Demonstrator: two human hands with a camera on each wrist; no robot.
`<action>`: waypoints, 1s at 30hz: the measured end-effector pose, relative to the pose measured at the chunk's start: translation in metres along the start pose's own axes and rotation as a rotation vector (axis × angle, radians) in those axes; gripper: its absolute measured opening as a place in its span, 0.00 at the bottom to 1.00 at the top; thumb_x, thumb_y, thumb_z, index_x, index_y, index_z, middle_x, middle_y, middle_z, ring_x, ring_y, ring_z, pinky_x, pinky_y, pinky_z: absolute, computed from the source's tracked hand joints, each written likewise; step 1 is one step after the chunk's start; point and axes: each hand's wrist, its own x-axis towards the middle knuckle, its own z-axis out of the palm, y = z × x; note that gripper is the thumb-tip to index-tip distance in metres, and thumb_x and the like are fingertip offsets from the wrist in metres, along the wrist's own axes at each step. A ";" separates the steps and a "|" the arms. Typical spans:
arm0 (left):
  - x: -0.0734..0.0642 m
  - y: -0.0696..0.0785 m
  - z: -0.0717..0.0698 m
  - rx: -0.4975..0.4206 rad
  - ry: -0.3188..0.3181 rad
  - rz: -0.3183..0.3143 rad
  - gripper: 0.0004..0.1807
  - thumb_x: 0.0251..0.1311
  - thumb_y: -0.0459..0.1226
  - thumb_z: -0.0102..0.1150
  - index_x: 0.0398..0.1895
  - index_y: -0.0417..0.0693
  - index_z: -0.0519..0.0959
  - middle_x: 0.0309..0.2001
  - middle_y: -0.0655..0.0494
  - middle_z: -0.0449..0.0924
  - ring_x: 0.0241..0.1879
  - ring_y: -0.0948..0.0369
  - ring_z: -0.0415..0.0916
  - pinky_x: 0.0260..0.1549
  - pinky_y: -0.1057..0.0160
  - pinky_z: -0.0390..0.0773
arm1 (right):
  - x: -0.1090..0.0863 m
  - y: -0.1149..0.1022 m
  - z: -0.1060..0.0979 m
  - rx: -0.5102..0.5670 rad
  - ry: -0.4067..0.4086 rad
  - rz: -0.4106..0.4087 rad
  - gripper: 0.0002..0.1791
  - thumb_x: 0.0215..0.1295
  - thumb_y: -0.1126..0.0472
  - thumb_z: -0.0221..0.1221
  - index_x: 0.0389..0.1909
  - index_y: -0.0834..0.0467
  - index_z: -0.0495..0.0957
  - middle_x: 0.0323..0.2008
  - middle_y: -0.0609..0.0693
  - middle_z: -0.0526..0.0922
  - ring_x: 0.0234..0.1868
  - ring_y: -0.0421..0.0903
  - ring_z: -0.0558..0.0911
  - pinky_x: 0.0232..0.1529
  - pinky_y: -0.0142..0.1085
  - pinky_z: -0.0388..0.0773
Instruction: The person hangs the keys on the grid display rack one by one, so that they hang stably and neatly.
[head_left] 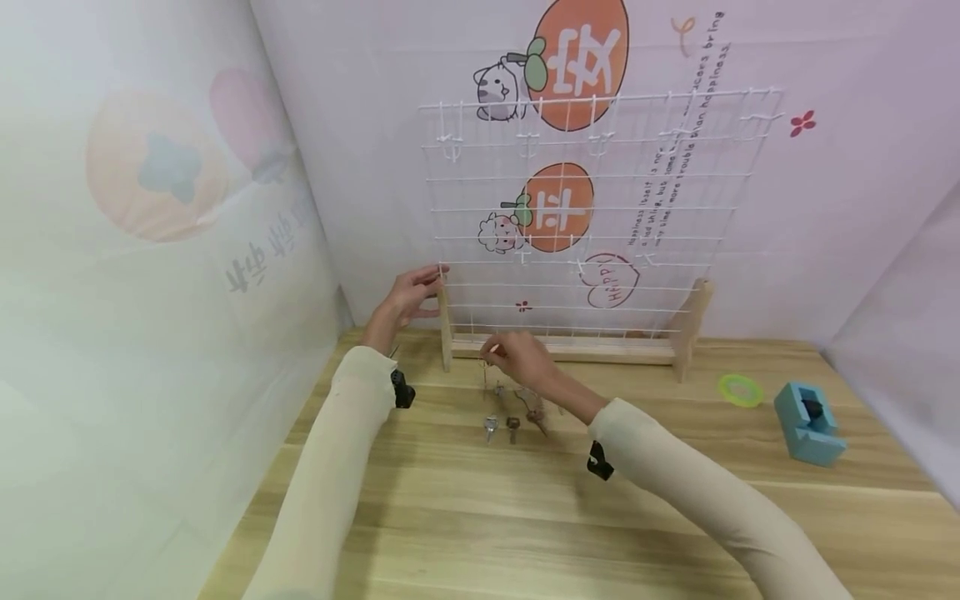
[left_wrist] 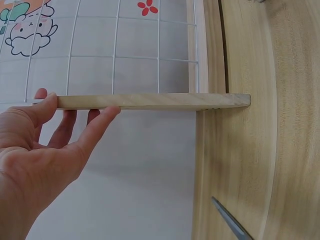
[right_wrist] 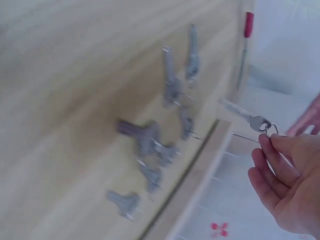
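A white wire grid rack (head_left: 577, 179) stands on a wooden base at the back of the table. My left hand (head_left: 411, 296) holds the rack's left wooden side post (left_wrist: 150, 101), thumb on one side and fingers on the other. In front of the base, my right hand (head_left: 525, 362) pinches a small metal ring with a silver key (right_wrist: 257, 122) hanging from it, raised off the tabletop. Several loose keys (right_wrist: 146, 140), some with rings, lie on the table below that hand; they are blurred in the right wrist view.
White hooks (head_left: 597, 143) hang on the grid's upper rows. At the right sit a yellow-green ring (head_left: 741, 390) and a blue tape dispenser (head_left: 806, 425). A red-handled screwdriver (right_wrist: 248, 25) lies at the left. Printed cloth walls (head_left: 187, 292) enclose the table.
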 end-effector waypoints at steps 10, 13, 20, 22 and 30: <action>-0.003 0.001 0.001 -0.006 0.008 -0.003 0.23 0.80 0.35 0.50 0.75 0.53 0.72 0.79 0.48 0.62 0.73 0.45 0.64 0.67 0.36 0.72 | 0.022 -0.030 -0.062 0.089 0.065 -0.078 0.07 0.76 0.65 0.61 0.46 0.61 0.87 0.35 0.52 0.91 0.33 0.45 0.89 0.31 0.35 0.85; -0.003 0.001 0.002 -0.006 0.006 0.002 0.24 0.81 0.35 0.50 0.76 0.52 0.71 0.79 0.48 0.62 0.73 0.45 0.65 0.66 0.37 0.73 | 0.030 -0.042 -0.083 0.082 0.105 -0.104 0.07 0.76 0.63 0.61 0.47 0.60 0.87 0.34 0.51 0.91 0.32 0.45 0.89 0.28 0.34 0.82; -0.006 -0.001 0.001 -0.019 -0.002 -0.002 0.24 0.81 0.34 0.49 0.76 0.52 0.70 0.78 0.47 0.62 0.73 0.44 0.65 0.66 0.38 0.74 | 0.050 -0.066 -0.126 0.051 0.200 -0.159 0.08 0.77 0.62 0.61 0.48 0.59 0.86 0.31 0.50 0.90 0.28 0.41 0.85 0.24 0.32 0.74; -0.007 -0.002 0.001 -0.017 -0.004 0.001 0.24 0.81 0.35 0.49 0.77 0.51 0.70 0.78 0.47 0.62 0.73 0.44 0.65 0.66 0.37 0.74 | 0.055 -0.070 -0.137 0.049 0.227 -0.168 0.08 0.77 0.62 0.60 0.48 0.59 0.86 0.32 0.50 0.90 0.28 0.41 0.85 0.24 0.32 0.74; -0.006 -0.001 0.000 -0.020 -0.005 0.007 0.24 0.81 0.34 0.49 0.77 0.51 0.70 0.79 0.47 0.61 0.73 0.44 0.64 0.66 0.36 0.72 | 0.076 -0.097 -0.182 0.089 0.339 -0.178 0.08 0.77 0.61 0.60 0.50 0.58 0.85 0.33 0.51 0.91 0.24 0.42 0.81 0.21 0.31 0.70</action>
